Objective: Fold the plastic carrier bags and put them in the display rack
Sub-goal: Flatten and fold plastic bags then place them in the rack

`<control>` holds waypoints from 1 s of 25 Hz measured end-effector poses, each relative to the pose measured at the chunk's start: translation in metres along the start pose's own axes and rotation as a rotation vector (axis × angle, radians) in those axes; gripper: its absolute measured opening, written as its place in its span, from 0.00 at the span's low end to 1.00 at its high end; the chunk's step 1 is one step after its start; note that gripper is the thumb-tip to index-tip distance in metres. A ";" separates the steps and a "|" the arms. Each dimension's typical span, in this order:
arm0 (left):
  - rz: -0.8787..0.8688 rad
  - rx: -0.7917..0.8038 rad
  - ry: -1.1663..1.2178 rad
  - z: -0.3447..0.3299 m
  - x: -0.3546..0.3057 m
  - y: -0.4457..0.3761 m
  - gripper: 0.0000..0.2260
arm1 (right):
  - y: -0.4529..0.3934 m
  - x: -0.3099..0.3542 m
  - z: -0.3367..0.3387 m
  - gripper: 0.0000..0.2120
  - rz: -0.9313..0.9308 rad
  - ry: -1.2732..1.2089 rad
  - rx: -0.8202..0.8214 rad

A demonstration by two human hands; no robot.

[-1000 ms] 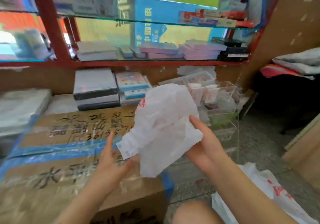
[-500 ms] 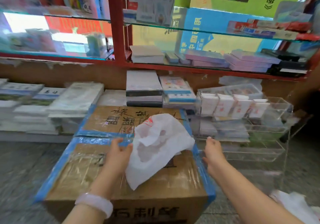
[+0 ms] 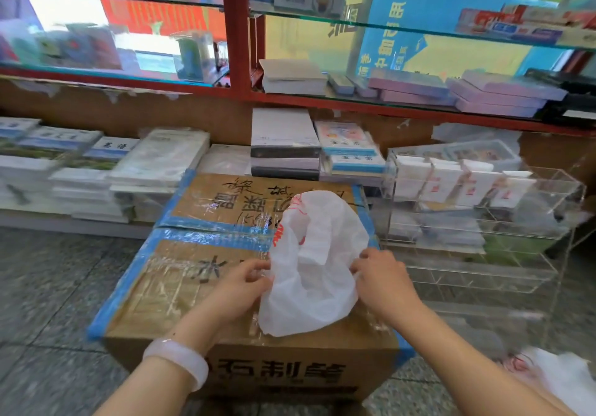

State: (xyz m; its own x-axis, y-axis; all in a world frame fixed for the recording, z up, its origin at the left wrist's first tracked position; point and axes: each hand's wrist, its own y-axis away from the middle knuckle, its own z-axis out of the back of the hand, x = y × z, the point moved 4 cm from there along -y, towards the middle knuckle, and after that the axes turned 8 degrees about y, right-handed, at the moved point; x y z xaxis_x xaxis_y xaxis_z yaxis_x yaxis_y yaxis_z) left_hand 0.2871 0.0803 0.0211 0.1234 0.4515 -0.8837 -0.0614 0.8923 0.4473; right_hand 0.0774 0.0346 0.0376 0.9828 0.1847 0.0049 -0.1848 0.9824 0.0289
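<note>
A crumpled white plastic carrier bag [image 3: 314, 264] with red print lies on top of a taped cardboard box [image 3: 193, 273]. My left hand [image 3: 240, 282] pinches the bag's left edge. My right hand [image 3: 380, 278] grips its right edge. To the right of the box stands a clear acrylic display rack [image 3: 545, 222]; its top tier holds several folded white bags [image 3: 451, 183] standing in a row. More loose white bags [image 3: 561, 377] lie on the floor at the lower right.
Stacks of books and paper packs [image 3: 154, 164] sit on a low ledge behind the box. A red-framed glass shelf unit [image 3: 238, 45] rises above them. Grey tiled floor [image 3: 48, 286] spreads to the left of the box.
The bag came down from in front of me onto the box top. My right hand, which had let go half a second ago, now grips the bag's right edge again.
</note>
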 end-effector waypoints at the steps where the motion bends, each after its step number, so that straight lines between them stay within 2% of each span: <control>1: -0.028 0.042 -0.040 -0.003 -0.001 0.001 0.15 | 0.001 0.004 0.010 0.14 -0.012 -0.152 -0.082; 2: -0.058 0.079 -0.073 -0.008 -0.002 0.001 0.16 | 0.000 0.009 0.012 0.14 0.010 -0.354 -0.059; 3: -0.078 0.117 -0.100 -0.012 -0.003 0.003 0.17 | 0.003 0.019 0.014 0.14 0.091 -0.516 0.064; 5: -0.104 0.226 -0.126 -0.023 -0.004 0.007 0.18 | 0.014 0.042 0.000 0.16 0.317 -0.536 0.322; 6: -0.098 0.279 -0.113 -0.027 -0.003 0.008 0.17 | 0.015 0.049 -0.010 0.19 0.379 -0.533 0.382; 7: -0.094 0.307 -0.072 -0.028 -0.003 0.009 0.17 | 0.015 0.053 -0.015 0.19 0.379 -0.592 0.400; 9: -0.103 0.244 0.073 -0.023 -0.003 0.005 0.15 | 0.012 0.053 -0.012 0.16 0.225 -0.917 0.371; 11: -0.037 0.135 0.216 -0.014 0.000 0.001 0.10 | 0.007 0.047 -0.008 0.13 0.062 -1.215 0.262; 13: 0.088 0.181 0.287 -0.014 0.004 0.001 0.14 | 0.002 0.041 -0.003 0.12 0.004 -1.346 0.154; 15: 0.089 0.249 0.323 -0.017 0.001 0.005 0.10 | 0.002 0.041 0.002 0.11 0.007 -1.358 0.084; 16: 0.065 0.223 0.342 -0.014 -0.001 0.004 0.07 | 0.002 0.041 0.001 0.10 0.010 -1.344 0.079; 19: 0.010 0.004 0.435 0.009 -0.005 -0.002 0.05 | 0.000 0.033 0.006 0.05 -0.013 -1.270 -0.038; 21: 0.013 -0.113 0.525 0.027 -0.004 -0.005 0.06 | -0.001 0.019 0.014 0.08 -0.031 -1.292 -0.125; 23: 0.044 -0.194 0.597 0.038 0.002 -0.006 0.06 | 0.002 0.009 0.021 0.08 0.072 -1.318 -0.014; 24: 0.056 -0.249 0.624 0.043 0.006 -0.008 0.07 | 0.007 0.009 0.022 0.13 0.177 -1.233 0.150; 25: 0.066 -0.309 0.636 0.048 0.009 -0.010 0.06 | 0.016 0.012 0.021 0.17 0.297 -1.047 0.368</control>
State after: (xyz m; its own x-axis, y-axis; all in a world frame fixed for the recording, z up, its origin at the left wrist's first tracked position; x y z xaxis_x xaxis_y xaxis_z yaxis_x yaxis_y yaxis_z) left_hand 0.3364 0.0759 0.0152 -0.4864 0.3339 -0.8074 -0.3390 0.7796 0.5266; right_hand 0.0867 0.0521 0.0586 0.4504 0.1235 0.8843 -0.5676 0.8041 0.1768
